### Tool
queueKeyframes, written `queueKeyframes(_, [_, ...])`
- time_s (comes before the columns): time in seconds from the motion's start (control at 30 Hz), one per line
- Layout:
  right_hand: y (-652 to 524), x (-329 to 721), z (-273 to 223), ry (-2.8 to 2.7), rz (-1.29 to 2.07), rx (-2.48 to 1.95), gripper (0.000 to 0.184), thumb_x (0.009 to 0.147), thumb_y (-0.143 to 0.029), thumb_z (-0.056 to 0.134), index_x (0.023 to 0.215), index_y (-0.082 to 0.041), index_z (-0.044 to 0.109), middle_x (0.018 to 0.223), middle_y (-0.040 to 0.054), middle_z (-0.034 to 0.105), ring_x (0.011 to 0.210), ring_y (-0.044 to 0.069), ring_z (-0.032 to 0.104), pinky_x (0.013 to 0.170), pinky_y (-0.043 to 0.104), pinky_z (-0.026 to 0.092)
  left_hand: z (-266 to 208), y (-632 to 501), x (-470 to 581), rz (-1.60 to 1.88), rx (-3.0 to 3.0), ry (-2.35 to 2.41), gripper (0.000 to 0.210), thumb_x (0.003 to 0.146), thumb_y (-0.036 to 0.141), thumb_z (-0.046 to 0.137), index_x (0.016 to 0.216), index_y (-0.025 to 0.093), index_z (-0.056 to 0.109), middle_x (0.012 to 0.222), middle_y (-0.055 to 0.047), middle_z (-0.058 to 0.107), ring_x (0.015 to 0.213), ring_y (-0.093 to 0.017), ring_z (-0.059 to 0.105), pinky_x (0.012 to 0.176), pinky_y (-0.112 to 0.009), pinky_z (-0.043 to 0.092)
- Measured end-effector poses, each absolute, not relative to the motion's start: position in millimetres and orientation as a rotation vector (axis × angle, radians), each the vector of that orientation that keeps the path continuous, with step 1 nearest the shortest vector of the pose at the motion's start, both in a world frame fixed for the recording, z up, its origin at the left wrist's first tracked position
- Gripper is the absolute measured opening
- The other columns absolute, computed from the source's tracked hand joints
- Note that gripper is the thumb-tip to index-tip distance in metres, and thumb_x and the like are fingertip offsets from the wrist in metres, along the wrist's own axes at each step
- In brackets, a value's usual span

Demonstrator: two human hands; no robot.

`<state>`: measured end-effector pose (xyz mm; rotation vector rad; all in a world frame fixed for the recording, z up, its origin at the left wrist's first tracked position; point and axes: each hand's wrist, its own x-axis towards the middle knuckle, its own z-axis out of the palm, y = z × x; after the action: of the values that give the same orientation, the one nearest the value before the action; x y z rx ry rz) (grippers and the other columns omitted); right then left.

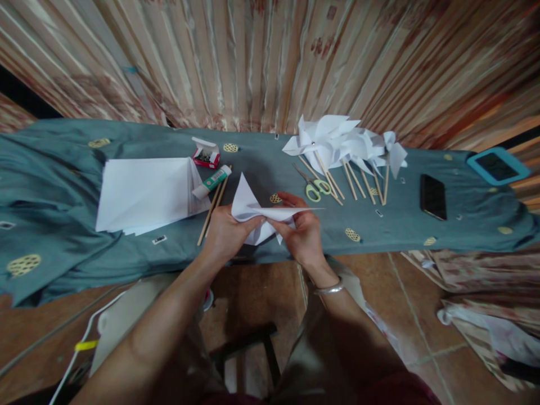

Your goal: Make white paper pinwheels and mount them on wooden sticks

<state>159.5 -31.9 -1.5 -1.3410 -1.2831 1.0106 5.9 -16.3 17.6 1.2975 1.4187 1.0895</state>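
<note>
Evidently the folded white paper [276,213] is what occupies the person, held up just over the near edge of the cloth-covered table [400,225], about midway along. The left hand [228,230] grips its left side, thumb pressed on the fold; the right hand [304,233] pinches it opposite, thumb toward the middle, the other fingers partly hidden behind. One pointed flap stands up on the left, and a thin edge runs out past the right hand. Just beyond the left hand lie two wooden sticks [210,216], with a green-and-white glue stick [212,181] by their far ends, and farther back an open red-and-white box [206,153]. A stack of white paper [145,194] spreads toward the left end. Beyond the right hand sit green-handled scissors [318,188], then a row of white pinwheels [333,140] along the far edge. Near the right end lie a dark phone [433,197] and, by the far corner, a blue-framed object [498,166]. A pleated curtain [253,62] hangs behind.
</note>
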Motion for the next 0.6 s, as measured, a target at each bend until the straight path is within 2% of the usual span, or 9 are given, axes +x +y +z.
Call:
queueKeyframes(0.17, [-31.7, 162.2, 0.4, -1.302, 1.042, -1.317, 0.049, 0.071, -0.036, 0.075, 0.115, -0.021, 0.06, 0.098, 0.0043, 0.073, 0.091, 0.02, 0.07, 0.08, 0.031, 0.057, 17.0, -15.8, 5.4, 1.061, 1.281, 1.4, 0.015, 0.059, 0.018, 0.075, 0.072, 0.012, 0.072, 0.07, -0.004, 0.075, 0.066, -0.02, 0.07, 0.06, -0.026, 0.055])
queueKeyframes(0.33, [-33.2, 161.4, 5.3, -1.229, 1.139, -1.298, 0.05, 0.067, -0.034, 0.078, 0.112, -0.02, 0.061, 0.088, 0.0022, 0.073, 0.079, 0.019, 0.07, 0.072, 0.031, 0.057, 17.3, -17.3, 5.1, 1.068, 1.238, 1.371, 0.019, 0.055, 0.021, 0.076, 0.072, 0.012, 0.073, 0.071, -0.005, 0.076, 0.065, -0.02, 0.07, 0.058, -0.026, 0.055])
queueKeyframes(0.5, [-33.3, 158.7, 3.7, -1.201, 1.177, -1.193, 0.052, 0.064, -0.036, 0.08, 0.109, -0.021, 0.06, 0.083, 0.0012, 0.073, 0.078, 0.02, 0.069, 0.08, 0.035, 0.057, 18.0, -18.4, 4.6, 1.044, 1.213, 1.284, 0.02, 0.054, 0.024, 0.075, 0.07, 0.013, 0.074, 0.072, -0.006, 0.076, 0.069, -0.022, 0.072, 0.064, -0.028, 0.057])
queueKeyframes(0.6, [-33.4, 158.1, 3.3, -1.186, 1.181, -1.178, 0.053, 0.063, -0.035, 0.08, 0.11, -0.021, 0.059, 0.081, 0.0017, 0.073, 0.075, 0.021, 0.069, 0.079, 0.037, 0.058, 19.2, -18.8, 4.3, 1.032, 1.221, 1.277, 0.021, 0.054, 0.025, 0.076, 0.07, 0.013, 0.074, 0.072, -0.006, 0.077, 0.069, -0.023, 0.072, 0.064, -0.029, 0.057])
